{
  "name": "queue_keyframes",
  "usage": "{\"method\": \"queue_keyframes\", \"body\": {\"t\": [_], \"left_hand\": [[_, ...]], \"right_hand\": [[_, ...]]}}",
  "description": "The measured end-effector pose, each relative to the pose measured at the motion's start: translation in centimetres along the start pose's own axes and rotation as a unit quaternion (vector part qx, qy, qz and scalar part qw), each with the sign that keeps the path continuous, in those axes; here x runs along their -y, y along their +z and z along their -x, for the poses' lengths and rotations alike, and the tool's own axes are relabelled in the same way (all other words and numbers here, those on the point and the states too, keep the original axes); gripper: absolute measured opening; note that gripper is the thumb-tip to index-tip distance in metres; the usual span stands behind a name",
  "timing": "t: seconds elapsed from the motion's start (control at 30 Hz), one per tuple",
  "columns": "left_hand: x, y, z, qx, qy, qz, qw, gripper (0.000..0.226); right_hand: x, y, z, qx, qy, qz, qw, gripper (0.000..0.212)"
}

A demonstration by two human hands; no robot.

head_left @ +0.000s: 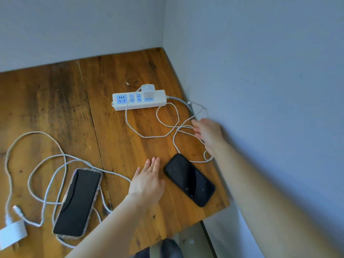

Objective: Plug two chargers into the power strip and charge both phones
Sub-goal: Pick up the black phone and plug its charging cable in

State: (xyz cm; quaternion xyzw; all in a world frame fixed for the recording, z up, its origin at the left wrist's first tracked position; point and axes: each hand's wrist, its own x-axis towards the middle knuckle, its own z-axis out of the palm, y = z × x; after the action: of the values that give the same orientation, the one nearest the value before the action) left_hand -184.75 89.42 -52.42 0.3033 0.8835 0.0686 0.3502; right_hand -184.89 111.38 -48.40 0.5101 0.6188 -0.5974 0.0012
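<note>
A white power strip (138, 100) lies at the back of the wooden table (119, 75), with one white charger (148, 90) plugged into it. Its thin white cable (149, 135) loops toward the wall, where my right hand (208, 135) reaches over it with fingers apart. A black phone (189, 179) lies diagonally near the right edge. My left hand (148, 180) rests flat beside it, holding nothing. A second phone (78, 202) in a clear case lies at the front left among a thicker white cable (46, 164). The second charger (12, 234) lies unplugged at the far left.
Grey walls (260, 71) close off the table at the back and right. The power strip's grey cord (183, 101) runs to the right wall. The table's front right corner ends near the black phone, with floor below.
</note>
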Motion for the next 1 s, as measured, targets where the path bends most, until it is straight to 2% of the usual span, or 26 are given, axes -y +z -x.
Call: {"method": "queue_keyframes", "body": {"t": [0.07,0.13,0.2,0.23,0.3,0.37,0.43,0.5,0.57,0.63,0.73,0.8,0.9,1.0], "left_hand": [[-0.1,-0.5,-0.3,0.014,-0.012,0.003,1.0,0.064],[-0.4,-0.7,-0.5,0.022,-0.031,0.001,0.999,0.063],[-0.9,-0.8,-0.9,0.032,-0.049,0.001,0.998,0.063],[-1.2,-0.7,-1.0,0.036,-0.058,0.0,0.998,0.064],[-1.6,-0.3,-0.8,0.04,-0.076,0.008,0.996,0.068],[-2.4,0.8,0.0,0.02,-0.096,0.061,0.993,0.074],[-4.1,2.6,1.1,-0.062,-0.141,0.15,0.977,0.08],[-6.7,4.7,2.1,-0.157,-0.212,0.234,0.936,0.085],[-9.5,6.3,2.5,-0.19,-0.282,0.299,0.892,0.09],[-11.6,7.2,2.2,-0.181,-0.331,0.331,0.865,0.097],[-13.4,7.6,0.9,-0.16,-0.372,0.334,0.851,0.107],[-13.8,7.5,0.1,-0.154,-0.391,0.314,0.852,0.113],[-13.9,7.2,-0.8,-0.168,-0.399,0.299,0.85,0.117],[-13.9,7.3,-1.3,-0.204,-0.398,0.351,0.823,0.106]], "right_hand": [[1.5,1.0,-1.0,0.022,0.012,-0.102,0.994,0.058],[2.6,1.2,-1.2,0.034,-0.001,-0.213,0.977,0.03],[2.9,0.7,-0.6,0.024,-0.008,-0.269,0.963,0.008],[2.7,0.3,-0.1,0.002,-0.024,-0.232,0.973,0.013],[1.4,-0.7,1.1,-0.044,-0.118,-0.016,0.992,0.026],[-0.6,-2.1,2.8,-0.053,-0.228,0.178,0.956,0.033],[-2.5,-3.4,4.6,-0.022,-0.276,0.271,0.922,0.036],[-4.6,-4.3,5.8,-0.008,-0.297,0.347,0.89,0.035],[-6.5,-5.1,6.7,-0.011,-0.296,0.373,0.879,0.028],[-8.0,-5.9,7.6,-0.027,-0.282,0.366,0.886,0.022],[-9.5,-7.3,8.8,-0.049,-0.274,0.355,0.892,0.022],[-10.3,-8.1,9.3,-0.047,-0.28,0.372,0.884,0.018],[-11.6,-9.1,9.9,-0.006,-0.282,0.428,0.859,0.014],[-12.8,-9.8,10.4,0.02,-0.279,0.49,0.826,0.014]]}}
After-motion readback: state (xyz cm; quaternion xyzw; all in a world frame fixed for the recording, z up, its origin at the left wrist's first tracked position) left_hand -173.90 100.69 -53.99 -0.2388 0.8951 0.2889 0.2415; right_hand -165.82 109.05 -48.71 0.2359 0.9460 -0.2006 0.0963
